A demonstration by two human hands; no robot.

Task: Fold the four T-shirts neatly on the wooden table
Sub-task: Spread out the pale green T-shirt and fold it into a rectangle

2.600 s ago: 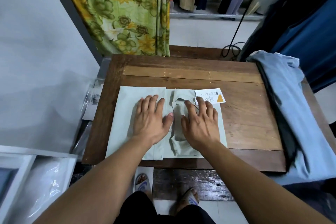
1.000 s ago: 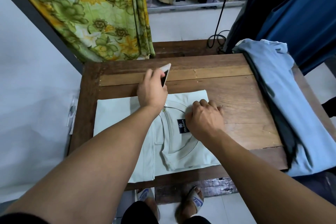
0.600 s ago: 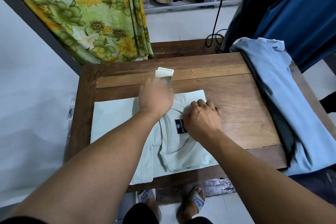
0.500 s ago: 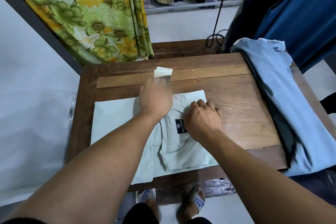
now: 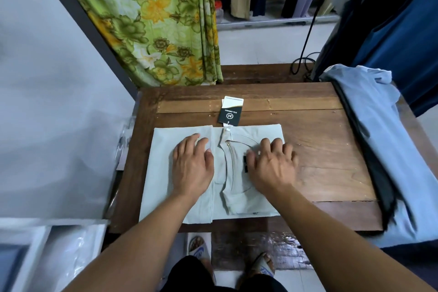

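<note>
A pale green T-shirt (image 5: 161, 173) lies folded into a rectangle at the near left of the wooden table (image 5: 320, 161), collar side up. My left hand (image 5: 192, 166) rests flat on its left half, fingers spread. Over the collar and the shirt's right edge my right hand (image 5: 272, 166) lies flat, partly covering a dark neck label. The shirt's black and white hang tag (image 5: 230, 111) lies on the bare wood just beyond the collar. A light blue T-shirt (image 5: 379, 144) is draped over the table's right side, with a dark garment (image 5: 376, 173) under its edge.
A green floral curtain (image 5: 154, 19) hangs behind the table's far left corner. Clothes hang on a rail at the back, and dark blue fabric (image 5: 403, 31) hangs at the right. White trays with plastic (image 5: 47, 256) sit on the floor at the left. My sandalled feet show below the table's near edge.
My left hand let go of the hang tag, which now lies flat beyond the collar, and came back onto the shirt's left half. My right hand opened flat over the collar.
</note>
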